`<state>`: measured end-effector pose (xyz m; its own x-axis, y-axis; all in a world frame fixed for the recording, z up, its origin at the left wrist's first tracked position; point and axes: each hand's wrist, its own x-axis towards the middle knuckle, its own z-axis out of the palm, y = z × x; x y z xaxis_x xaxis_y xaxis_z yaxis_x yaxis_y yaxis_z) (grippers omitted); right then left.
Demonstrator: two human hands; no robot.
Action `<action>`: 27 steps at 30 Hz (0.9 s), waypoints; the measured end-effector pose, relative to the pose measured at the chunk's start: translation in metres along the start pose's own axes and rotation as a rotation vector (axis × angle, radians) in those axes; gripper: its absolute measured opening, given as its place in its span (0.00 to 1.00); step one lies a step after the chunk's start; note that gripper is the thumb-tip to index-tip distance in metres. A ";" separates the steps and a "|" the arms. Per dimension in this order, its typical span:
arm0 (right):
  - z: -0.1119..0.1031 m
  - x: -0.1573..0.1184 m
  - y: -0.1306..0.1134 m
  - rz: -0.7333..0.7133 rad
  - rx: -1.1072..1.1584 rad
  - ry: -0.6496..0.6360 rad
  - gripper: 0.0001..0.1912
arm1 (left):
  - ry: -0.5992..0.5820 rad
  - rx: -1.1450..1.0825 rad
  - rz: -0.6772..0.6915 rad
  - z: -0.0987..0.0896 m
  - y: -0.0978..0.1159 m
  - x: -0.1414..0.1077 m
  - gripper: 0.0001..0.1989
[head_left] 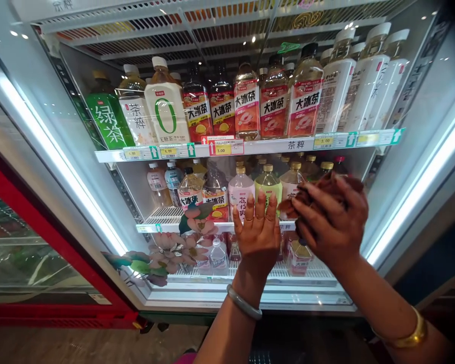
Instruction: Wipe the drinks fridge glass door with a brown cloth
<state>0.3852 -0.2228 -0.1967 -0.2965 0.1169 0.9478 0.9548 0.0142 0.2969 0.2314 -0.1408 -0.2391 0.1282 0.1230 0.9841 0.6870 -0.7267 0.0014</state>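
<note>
My left hand (258, 235) is raised with its fingers apart and palm turned away, in front of the middle shelf of a lit drinks fridge; nothing is in it. A grey bangle circles that wrist. To its right, my right hand (331, 220) grips a crumpled dark brown cloth (343, 187). Behind the left hand stand a pink-labelled bottle (241, 184) and a yellow-green bottle (268, 181). A gold bangle (409, 333) is on the right wrist.
Bottled teas (246, 106) line the upper shelf, above a price rail (265, 146). Flower decals (174, 247) show at the lower left. A red-framed fridge (60, 242) is at the left, with bright light strips on both sides.
</note>
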 end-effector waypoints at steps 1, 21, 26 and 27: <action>-0.002 -0.018 -0.001 -0.023 0.009 -0.033 0.25 | -0.002 -0.001 0.001 0.000 0.000 0.000 0.33; 0.001 -0.021 -0.006 -0.078 -0.004 -0.002 0.11 | -0.048 -0.060 -0.068 -0.003 0.008 -0.002 0.33; -0.018 -0.053 0.026 -0.062 -0.036 -0.093 0.16 | -0.069 -0.069 -0.092 0.001 0.018 -0.010 0.35; -0.019 -0.042 0.034 -0.015 -0.048 -0.065 0.17 | -0.063 -0.075 -0.101 0.002 0.020 -0.011 0.35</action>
<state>0.4302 -0.2465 -0.2243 -0.3070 0.1814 0.9343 0.9477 -0.0314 0.3175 0.2449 -0.1552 -0.2497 0.1080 0.2387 0.9651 0.6433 -0.7569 0.1152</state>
